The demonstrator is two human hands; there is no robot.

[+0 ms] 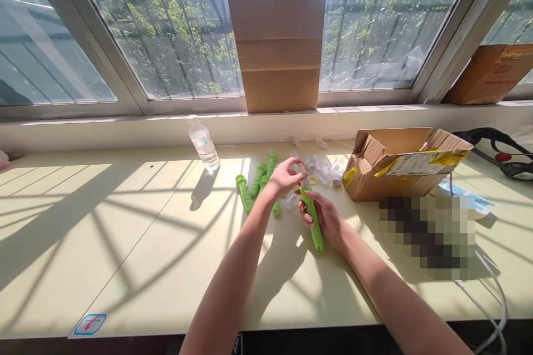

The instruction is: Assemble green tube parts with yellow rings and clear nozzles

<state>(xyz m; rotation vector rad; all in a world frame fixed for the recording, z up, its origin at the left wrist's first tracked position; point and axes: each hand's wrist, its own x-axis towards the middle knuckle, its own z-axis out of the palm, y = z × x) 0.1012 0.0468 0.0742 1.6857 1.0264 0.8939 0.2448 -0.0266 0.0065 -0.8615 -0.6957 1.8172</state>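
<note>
My right hand is wrapped round a ribbed green plastic tube, which is tilted with its lower end toward me. At the tube's upper end, the fingers of my left hand are closed on a clear plastic piece. Whether that piece is seated on the tube or only touching it, I cannot tell. Left of my left hand lies a group of similar green tubes, partly hidden by the hand and forearm. Clear plastic pieces are heaped just beyond my hands.
A water bottle stands at the back left. To the right is an open cardboard box, with a pixelated dark area in front of it. Cables run along the right side. A cardboard sheet leans against the window.
</note>
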